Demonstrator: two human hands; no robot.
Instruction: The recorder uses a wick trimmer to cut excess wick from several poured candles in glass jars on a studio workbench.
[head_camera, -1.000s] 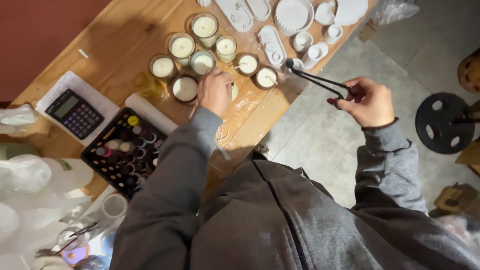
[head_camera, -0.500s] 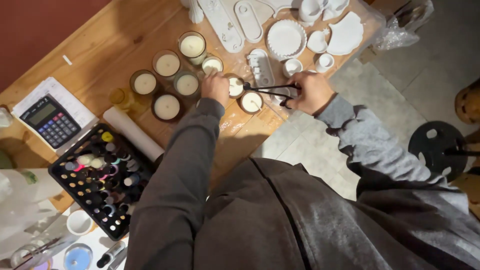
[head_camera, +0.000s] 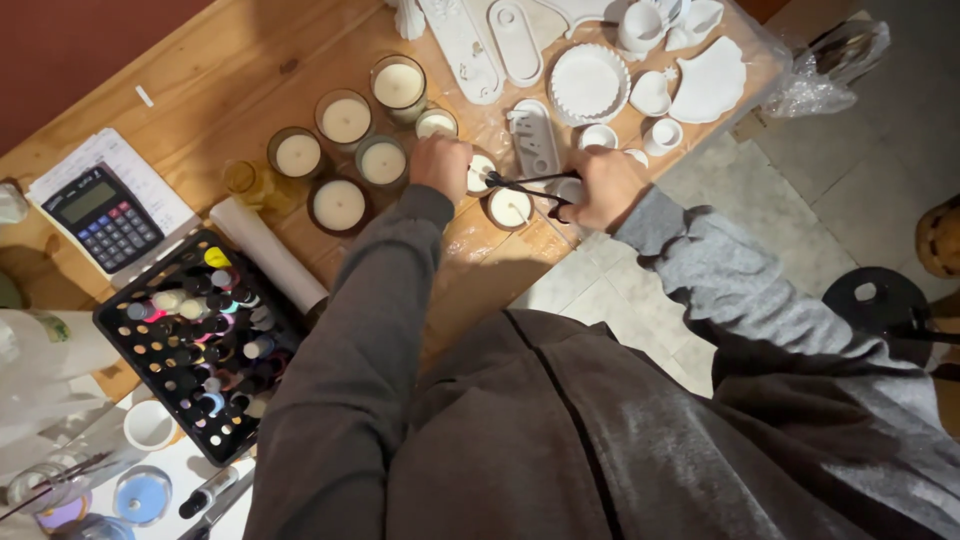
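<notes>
1. A small candle jar (head_camera: 481, 172) stands near the wooden surface's (head_camera: 200, 90) front edge, gripped by the left hand (head_camera: 440, 165).
2. The right hand (head_camera: 600, 188) is closed on black scissors (head_camera: 525, 183), blades over that jar.
3. Wick trimming seems underway; next calls for a steady snip.
4. More candles (head_camera: 345, 118) and white moulds (head_camera: 588, 82) lie beyond.

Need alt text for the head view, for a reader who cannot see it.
Seen from above, a person's left hand steadies a small candle on a wooden table while the right hand brings black scissors to it. Glass-jar candles, white plaster pieces and a calculator lie around.
</notes>
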